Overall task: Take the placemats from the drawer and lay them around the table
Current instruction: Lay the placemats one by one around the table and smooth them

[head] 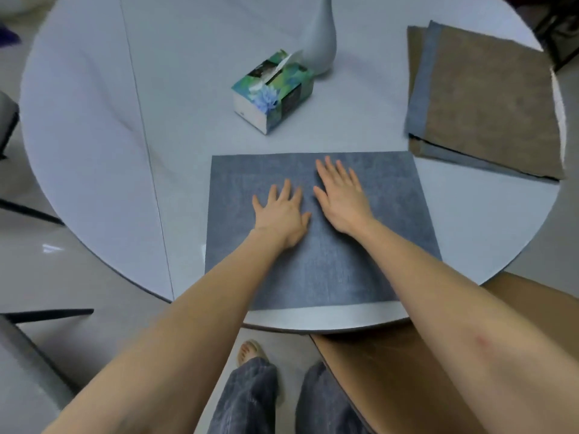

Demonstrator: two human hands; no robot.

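A: Position of the hands?

B: Both flat on the blue-grey placemat, palms down. Left hand with fingers spread wide, straight, pressing the mat near its middle. Right hand just beside it, a little farther from the person, fingers straight and slightly fanned. Neither grips anything.

A: Where does that mat lie?

B: On the round white desk, at the near edge in front of the person. Its near side stops just short of the rim; a strip of bare desk shows there. It lies flat, roughly square to the view.

A: Other mats?

B: A stack of placemats at the right side of the desk, well apart from the hands. Brown face on top, blue-grey edges showing along the left and near sides. How many are in it, cannot tell.

A: Anything else on the desk?

B: A tissue box, green and blue floral print, beyond the flat mat, a tissue poking out. Just behind it, a pale vase, top out of view.

A: Below?

B: A brown chair seat under the right forearm, tucked at the desk's rim.
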